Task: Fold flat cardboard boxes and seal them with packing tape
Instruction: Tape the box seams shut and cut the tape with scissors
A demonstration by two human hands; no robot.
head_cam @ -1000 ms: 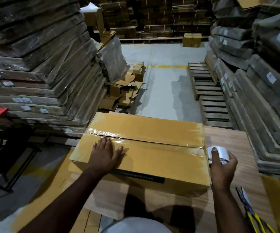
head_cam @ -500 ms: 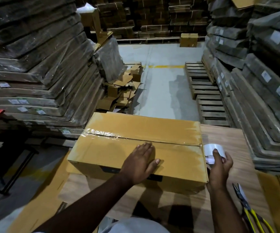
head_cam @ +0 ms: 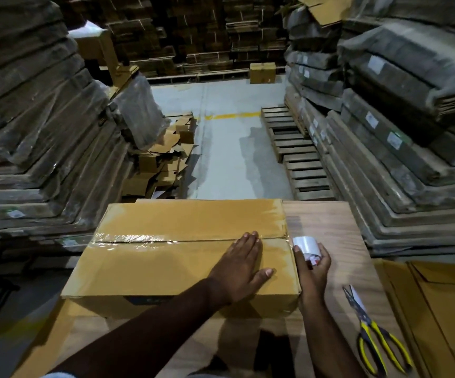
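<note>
The left hand (head_cam: 241, 264) has slid along the top of the box (head_cam: 188, 255). A second ago it lay flat near the left end of the seam. Half a second ago it was in the middle. Now it lies flat near the right end, with straight fingers pressing on the tape strip (head_cam: 136, 239). It looks like the hand is rubbing the tape down so it sticks. The shiny tape runs over the seam where the two top flaps meet. So I think the top of this box is nearly sealed, and the tape must next be cut at the right end.

The right hand (head_cam: 312, 264) has hardly moved. Its grip is closed round the tape roll (head_cam: 306, 245), right beside the right end of the box, at the end of the seam.

The box sits on the wooden worktop (head_cam: 327, 227), at its left side, just in front of the person. Its long side runs from left to right. The seam and the tape run the same way, along the long side. The closed top faces up. A dark label on the near wall faces the person.

Scissors (head_cam: 376, 334) with yellow handles lie on the worktop to the right, near the person, blades pointing to the far side. Flat cardboard (head_cam: 436, 309) lies further right.
</note>
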